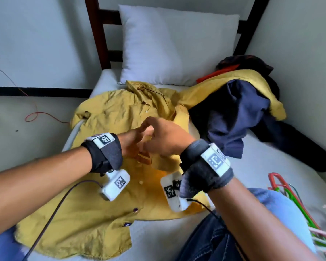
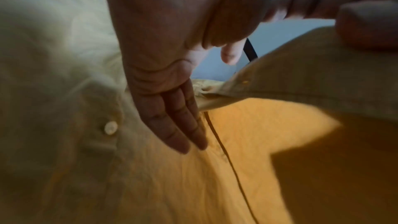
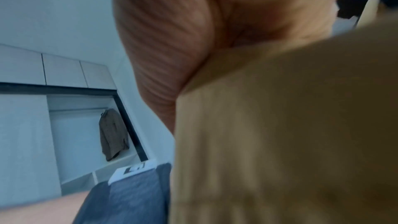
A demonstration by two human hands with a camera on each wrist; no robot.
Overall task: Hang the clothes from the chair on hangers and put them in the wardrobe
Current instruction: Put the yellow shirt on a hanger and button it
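A yellow button shirt [image 1: 105, 113] lies spread, front up, on the white bed [image 1: 262, 166]. Both hands meet over its middle. My left hand [image 1: 135, 143] has straight fingers [image 2: 183, 134] that reach down along the button placket and touch the shirt's inner cloth [image 2: 247, 134]. My right hand [image 1: 166, 138] grips the shirt's right front panel [image 2: 301, 74] and lifts it off the bed, thumb on top of the cloth. In the right wrist view the palm [image 3: 193, 23] sits against that yellow panel [image 3: 280, 125]. No hanger is in either hand.
A pile of clothes, navy [image 1: 239, 117], yellow and dark, lies at the bed's right by the wall. A white pillow [image 1: 177, 46] leans on the dark headboard. Coloured hangers [image 1: 294, 200] lie at my right. The open wardrobe [image 3: 75, 125] holds one brown shirt [image 3: 113, 134].
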